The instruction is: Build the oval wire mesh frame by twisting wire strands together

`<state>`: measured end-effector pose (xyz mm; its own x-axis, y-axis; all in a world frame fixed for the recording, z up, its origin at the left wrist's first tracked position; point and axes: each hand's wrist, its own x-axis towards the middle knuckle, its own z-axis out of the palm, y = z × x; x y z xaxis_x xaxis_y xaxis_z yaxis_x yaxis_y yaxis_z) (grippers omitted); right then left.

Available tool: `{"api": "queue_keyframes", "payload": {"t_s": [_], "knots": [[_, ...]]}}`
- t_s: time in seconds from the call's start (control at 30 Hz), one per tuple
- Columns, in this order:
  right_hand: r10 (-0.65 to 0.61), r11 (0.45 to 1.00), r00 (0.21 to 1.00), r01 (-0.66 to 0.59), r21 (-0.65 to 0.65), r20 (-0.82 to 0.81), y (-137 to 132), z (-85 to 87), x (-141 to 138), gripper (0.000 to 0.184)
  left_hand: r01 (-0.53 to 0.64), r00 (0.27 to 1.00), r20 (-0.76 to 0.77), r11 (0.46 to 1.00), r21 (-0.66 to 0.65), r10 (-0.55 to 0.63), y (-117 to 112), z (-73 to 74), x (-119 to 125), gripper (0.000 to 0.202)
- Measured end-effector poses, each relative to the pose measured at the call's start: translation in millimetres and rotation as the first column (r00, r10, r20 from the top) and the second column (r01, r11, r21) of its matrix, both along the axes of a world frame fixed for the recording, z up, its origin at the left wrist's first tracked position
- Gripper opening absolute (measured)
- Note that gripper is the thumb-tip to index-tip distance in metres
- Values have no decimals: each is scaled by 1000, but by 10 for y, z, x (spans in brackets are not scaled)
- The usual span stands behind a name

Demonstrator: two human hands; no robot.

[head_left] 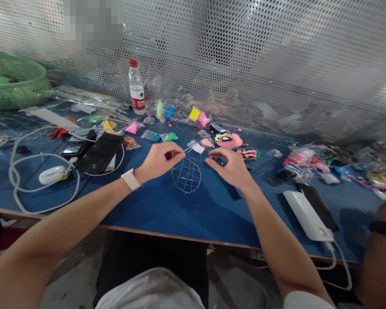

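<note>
A small oval wire frame (186, 176) with a crossed wire grid hangs or rests just below my left hand (162, 161). My left thumb and forefinger pinch its upper end, where thin wire ends stick out. My right hand (228, 167) is to the right of the frame, apart from it, its thumb and fingers curved with a gap between them. I see nothing in that gap. Behind my right hand lie a pink clay figure (228, 139) with yellow and black parts, and a smaller orange striped clay piece (247, 153).
A water bottle (137, 92) stands by the perforated metal screen (244, 64). Several bags of coloured clay (170, 112) lie nearby. Phones (99, 153) and a looped white cable (14, 171) are left; a white power bank (308, 214) and another person's arm (381, 257) are right. A green basket (19, 90) sits far left.
</note>
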<state>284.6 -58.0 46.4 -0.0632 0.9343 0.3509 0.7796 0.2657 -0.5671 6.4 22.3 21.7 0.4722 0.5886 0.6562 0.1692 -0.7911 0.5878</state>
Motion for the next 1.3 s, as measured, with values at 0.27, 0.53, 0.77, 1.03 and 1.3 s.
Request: {"api": "queue_keyframes", "payload": {"t_s": [0.27, 0.53, 0.77, 1.03, 1.3], "knots": [[182, 980, 913, -137, 147, -365, -217, -54, -470, 20, 105, 986, -164, 884, 455, -33, -169, -44, 66, 19], [269, 960, 755, -259, 106, -598, -96, -197, -414, 18, 123, 991, -91, 952, 281, -101, -163, -45, 70, 12], [246, 968, 784, -226, 108, -570, -76, -175, -385, 16, 49, 991, -130, 951, 306, -9, -118, -63, 62, 19], [132, 979, 980, -106, 174, -150, -35, -112, -226, 18, 36, 946, -296, 867, 497, 130, 80, -80, -62, 27], [93, 924, 894, -241, 296, 437, 37, -17, 74, 28, 86, 881, -411, 774, 627, 234, 120, -16, -117, 28]]}}
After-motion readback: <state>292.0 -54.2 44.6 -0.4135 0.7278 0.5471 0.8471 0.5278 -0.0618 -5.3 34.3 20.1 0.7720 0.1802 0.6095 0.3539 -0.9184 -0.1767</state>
